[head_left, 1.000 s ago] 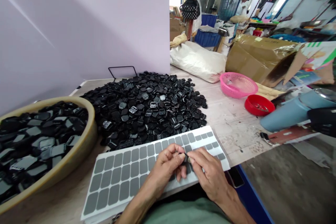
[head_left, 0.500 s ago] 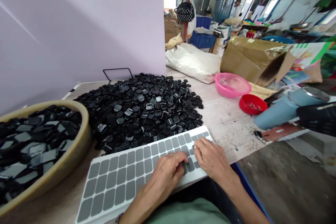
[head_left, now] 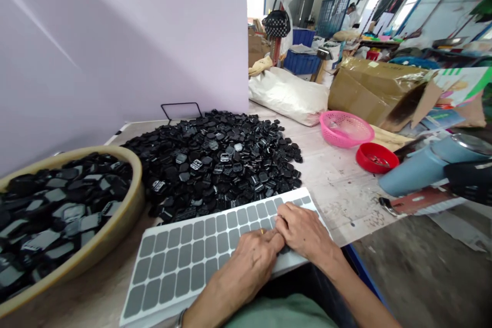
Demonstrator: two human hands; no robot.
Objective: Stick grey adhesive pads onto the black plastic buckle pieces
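A white sheet [head_left: 132, 301] printed with rows of grey rounded rectangles, seemingly stickers, lies on the table in front of me. My left hand [head_left: 257, 253] rests over its right part, fingers curled inward, a ring on one finger. Against its fingertips, my right hand [head_left: 302, 228] is bent with its fingers closed together. Something small and dark [head_left: 285, 249] shows just under the meeting fingertips; the fingers hide most of it. Just beyond the sheet spreads a large heap of small black plastic pieces [head_left: 215, 164], some with slots like buckles.
A round tan tub [head_left: 136, 179] full of black and grey pieces stands at left. To the right are a pink basket [head_left: 346, 130], a red bowl [head_left: 376, 159], a blue tumbler [head_left: 415, 166] and a cardboard box [head_left: 369, 89]. A pale partition [head_left: 134, 36] rises behind the heap.
My hands have come together: the right hand moved left and down to meet the left one, their fingertips now touching. The camera view has shifted slightly.
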